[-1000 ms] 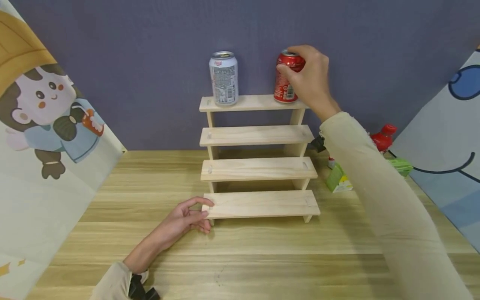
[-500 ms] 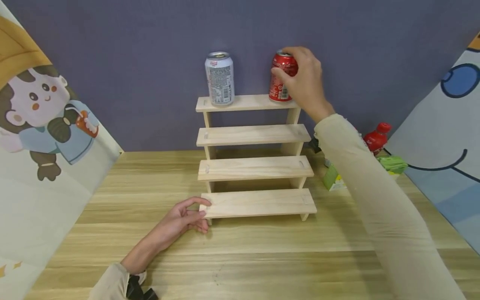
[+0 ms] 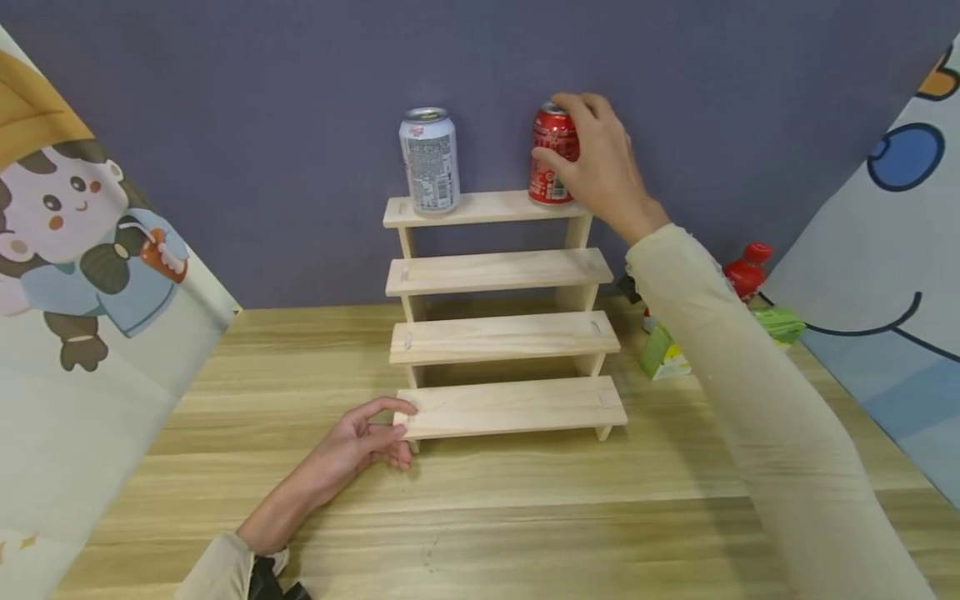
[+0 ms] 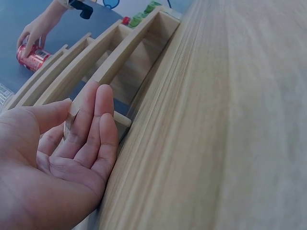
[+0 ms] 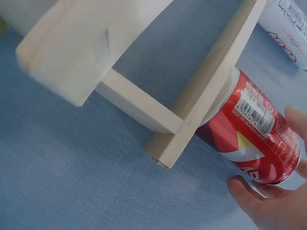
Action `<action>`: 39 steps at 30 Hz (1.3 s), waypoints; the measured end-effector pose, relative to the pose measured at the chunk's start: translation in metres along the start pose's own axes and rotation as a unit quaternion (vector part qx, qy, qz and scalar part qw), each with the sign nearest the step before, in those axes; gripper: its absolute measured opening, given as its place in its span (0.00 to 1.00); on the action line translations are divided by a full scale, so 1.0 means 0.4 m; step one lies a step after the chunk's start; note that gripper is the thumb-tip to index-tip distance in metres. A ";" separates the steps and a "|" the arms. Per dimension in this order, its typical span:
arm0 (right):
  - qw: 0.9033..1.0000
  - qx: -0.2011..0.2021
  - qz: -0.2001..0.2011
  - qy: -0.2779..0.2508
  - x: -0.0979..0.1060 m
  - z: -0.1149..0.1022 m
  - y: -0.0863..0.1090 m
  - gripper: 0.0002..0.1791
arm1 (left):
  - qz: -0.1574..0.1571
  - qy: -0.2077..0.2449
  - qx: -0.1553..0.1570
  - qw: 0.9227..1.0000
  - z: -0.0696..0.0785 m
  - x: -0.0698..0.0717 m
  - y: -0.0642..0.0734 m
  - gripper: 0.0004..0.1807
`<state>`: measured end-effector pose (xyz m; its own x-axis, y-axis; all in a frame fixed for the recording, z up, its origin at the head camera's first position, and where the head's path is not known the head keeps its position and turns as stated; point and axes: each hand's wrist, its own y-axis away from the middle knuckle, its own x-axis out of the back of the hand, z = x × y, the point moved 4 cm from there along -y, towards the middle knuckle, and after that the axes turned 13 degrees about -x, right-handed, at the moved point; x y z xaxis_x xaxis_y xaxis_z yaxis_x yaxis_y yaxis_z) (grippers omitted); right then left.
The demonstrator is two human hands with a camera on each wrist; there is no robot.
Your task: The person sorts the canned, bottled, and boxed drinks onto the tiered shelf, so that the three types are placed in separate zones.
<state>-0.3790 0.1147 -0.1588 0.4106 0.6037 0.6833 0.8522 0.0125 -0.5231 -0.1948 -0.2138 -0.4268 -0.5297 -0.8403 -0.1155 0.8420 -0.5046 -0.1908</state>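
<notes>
A stepped wooden display stand stands against the dark wall. On its top step, toward the right end, stands a red soda can. My right hand has its thumb and fingers curved round the upper part of this can. The right wrist view shows the same red can upright on the step, with fingertips round its top end. A white soda can is at the left of the top step. With thumb and forefinger my left hand pinches the bottom step's left end.
Beyond my right sleeve lie a red-capped bottle and a green-and-white carton, partly hidden. A green packet is next to them. Cartoon-printed panels flank the wood-grain table on both sides.
The red can has shifted slightly left toward the white can, along with my right hand, and the thumb and fingers are spread a little wider. My left hand keeps its place on the bottom step.
</notes>
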 end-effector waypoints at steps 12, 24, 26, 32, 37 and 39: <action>0.997 0.045 0.055 0.017 0.051 0.006 0.059 0.29 | -0.003 0.000 -0.002 1.000 0.000 -0.002 0.002 0.20; 0.992 0.089 0.086 0.035 0.101 0.041 0.128 0.24 | -0.004 -0.001 -0.009 1.000 -0.001 -0.002 0.002 0.20; 0.991 0.093 0.085 0.041 0.105 0.047 0.138 0.24 | -0.002 -0.001 -0.008 1.000 -0.001 -0.001 0.002 0.20; 0.991 0.091 0.080 0.047 0.121 0.065 0.169 0.24 | 0.000 -0.003 -0.004 1.000 -0.002 0.000 0.003 0.20; 0.992 0.086 0.079 0.052 0.140 0.081 0.199 0.24 | -0.002 -0.003 -0.005 1.000 -0.001 -0.002 0.002 0.20; 0.992 0.084 0.079 0.057 0.146 0.087 0.212 0.24 | -0.002 -0.001 -0.006 1.000 0.000 -0.002 0.002 0.20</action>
<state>-0.2941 0.1785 -0.1810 0.5770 0.5148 0.6342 0.7121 0.0632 -0.6992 -0.1938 -0.2136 -0.4270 -0.5328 -0.8386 -0.1131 0.8387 -0.5056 -0.2021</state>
